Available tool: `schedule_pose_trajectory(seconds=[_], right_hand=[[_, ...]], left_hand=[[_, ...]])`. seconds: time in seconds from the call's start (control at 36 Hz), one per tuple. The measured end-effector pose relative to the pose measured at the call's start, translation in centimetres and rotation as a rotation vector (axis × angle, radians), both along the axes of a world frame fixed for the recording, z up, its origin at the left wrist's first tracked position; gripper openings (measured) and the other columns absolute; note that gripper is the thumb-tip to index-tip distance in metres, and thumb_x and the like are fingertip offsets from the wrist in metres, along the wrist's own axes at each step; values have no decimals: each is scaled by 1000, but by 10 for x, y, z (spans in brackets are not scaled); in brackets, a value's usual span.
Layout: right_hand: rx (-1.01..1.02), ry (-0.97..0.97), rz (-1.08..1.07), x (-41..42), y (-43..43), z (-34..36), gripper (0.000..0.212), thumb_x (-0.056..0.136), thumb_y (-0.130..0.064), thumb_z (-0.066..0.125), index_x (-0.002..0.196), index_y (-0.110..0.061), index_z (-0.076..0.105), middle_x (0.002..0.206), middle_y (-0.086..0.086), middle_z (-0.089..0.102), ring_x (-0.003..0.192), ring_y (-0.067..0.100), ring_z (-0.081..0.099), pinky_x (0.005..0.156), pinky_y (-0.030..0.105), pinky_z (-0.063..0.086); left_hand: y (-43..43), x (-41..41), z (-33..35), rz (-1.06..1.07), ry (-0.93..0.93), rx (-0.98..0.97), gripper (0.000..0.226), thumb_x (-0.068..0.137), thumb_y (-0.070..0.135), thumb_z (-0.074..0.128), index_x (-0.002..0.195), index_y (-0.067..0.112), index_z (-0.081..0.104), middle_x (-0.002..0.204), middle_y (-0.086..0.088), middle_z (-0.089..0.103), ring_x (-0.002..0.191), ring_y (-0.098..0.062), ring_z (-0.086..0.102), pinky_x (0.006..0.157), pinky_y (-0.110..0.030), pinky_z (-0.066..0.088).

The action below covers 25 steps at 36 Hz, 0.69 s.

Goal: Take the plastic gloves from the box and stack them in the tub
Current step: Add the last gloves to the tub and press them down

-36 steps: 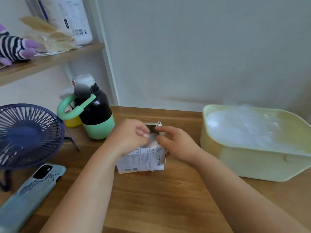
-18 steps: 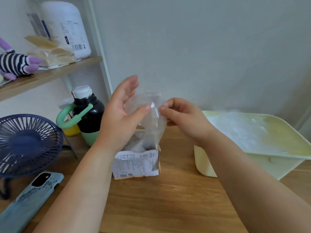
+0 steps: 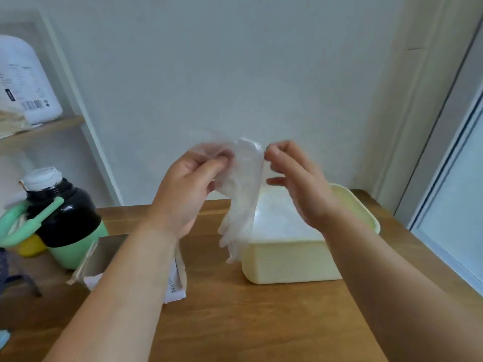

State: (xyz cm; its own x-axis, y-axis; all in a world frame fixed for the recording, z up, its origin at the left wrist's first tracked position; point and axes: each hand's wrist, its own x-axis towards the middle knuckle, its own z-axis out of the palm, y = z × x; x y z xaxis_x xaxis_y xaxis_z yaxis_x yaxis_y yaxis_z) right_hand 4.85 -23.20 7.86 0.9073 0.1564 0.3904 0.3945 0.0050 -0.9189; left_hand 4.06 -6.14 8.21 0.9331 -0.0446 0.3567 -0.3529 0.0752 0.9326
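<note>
Left hand (image 3: 188,189): the glove (image 3: 243,197) is pinched at its top edge by thumb and curled fingers.
Right hand (image 3: 298,184): the opposite edge seems pinched likewise, so the film is spread flat for stacking.
Glove: hung between both hands, above the tub (image 3: 287,265) below the right hand.
Box (image 3: 100,253): open, beneath the left forearm, on the worktop (image 3: 235,322).

I see one thin, clear glove (image 3: 241,194) hanging in the air, cuff up and fingers down, pinched at its top by my left hand (image 3: 188,189) and right hand (image 3: 298,186). Its tips dangle over the near left corner of the pale yellow tub (image 3: 287,265), which holds a whitish stack (image 3: 279,218). The open box (image 3: 104,254) stands to the left.
</note>
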Motion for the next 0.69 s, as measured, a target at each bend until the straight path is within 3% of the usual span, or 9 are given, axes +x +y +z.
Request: schedule_pose_trajectory(seconds=[0.08, 0.14, 0.19, 0.28, 0.31, 0.42, 0.53, 0.64, 0.69], right_hand=[[-34, 6, -15, 6, -20, 13, 69, 55, -66, 62, 117, -40, 46, 125, -11, 50, 114, 1, 51, 99, 34, 41], [-109, 64, 31, 8, -27, 21, 79, 53, -62, 69, 124, -41, 44, 133, -3, 51, 120, 10, 53, 105, 38, 39], [-159, 134, 95, 8, -31, 25, 76, 58, -50, 77, 126, -30, 50, 121, 2, 63, 110, 18, 62, 100, 41, 45], [-112, 113, 118, 9, -34, 21, 16, 82, -16, 71, 97, -15, 65, 88, 3, 70, 82, 20, 67, 78, 36, 51], [-85, 112, 106, 9, -35, 19, 6, 85, -9, 67, 86, -14, 64, 81, 3, 65, 76, 18, 63, 72, 32, 49], [94, 159, 161, 10, -36, 17, 24, 84, -4, 66, 68, -16, 53, 68, -1, 54, 63, 14, 52, 63, 27, 43], [176, 155, 141, 16, -34, 12, 27, 67, -23, 74, 55, -24, 50, 72, 8, 44, 70, 23, 42, 73, 41, 34], [201, 216, 174, 16, -40, 10, 38, 68, -24, 81, 62, -19, 43, 70, 8, 44, 61, 20, 48, 54, 28, 46], [162, 271, 221, 13, -45, 10, 32, 67, -31, 75, 74, -17, 47, 70, 2, 53, 57, 14, 53, 46, 23, 42]], left_hand=[[-9, 5, 11, -33, -31, 120, 17, 93, 8, 57, 88, 18, 70, 87, 1, 72, 88, -12, 67, 79, -24, 52], [-15, 8, 16, -35, -85, 205, 21, 92, 7, 59, 84, 23, 71, 81, 1, 69, 80, -10, 64, 74, -20, 51], [-22, 8, 20, -49, -119, 262, 18, 90, 9, 62, 82, 23, 71, 77, 2, 66, 75, -7, 60, 69, -17, 50], [-28, 12, 17, -49, -126, 263, 15, 86, 18, 69, 74, 25, 72, 71, 6, 64, 68, -7, 59, 65, -18, 49], [-28, 13, 15, -38, -120, 251, 13, 84, 22, 72, 71, 26, 72, 72, 3, 63, 68, -10, 58, 66, -23, 49], [-29, 16, 8, -120, 2, 91, 7, 73, 33, 72, 76, 28, 68, 81, 1, 65, 76, -13, 62, 67, -28, 51], [-30, 14, 1, -297, 136, 102, 40, 74, 25, 80, 108, 17, 60, 99, 5, 71, 96, -13, 69, 75, -26, 55], [-27, 16, -4, -228, 164, 98, 22, 75, 15, 68, 95, 16, 62, 76, 7, 68, 68, -7, 64, 59, -18, 50], [-24, 19, -5, -243, 152, 98, 22, 70, 18, 68, 91, 16, 63, 75, 6, 67, 60, -5, 60, 54, -16, 47]])
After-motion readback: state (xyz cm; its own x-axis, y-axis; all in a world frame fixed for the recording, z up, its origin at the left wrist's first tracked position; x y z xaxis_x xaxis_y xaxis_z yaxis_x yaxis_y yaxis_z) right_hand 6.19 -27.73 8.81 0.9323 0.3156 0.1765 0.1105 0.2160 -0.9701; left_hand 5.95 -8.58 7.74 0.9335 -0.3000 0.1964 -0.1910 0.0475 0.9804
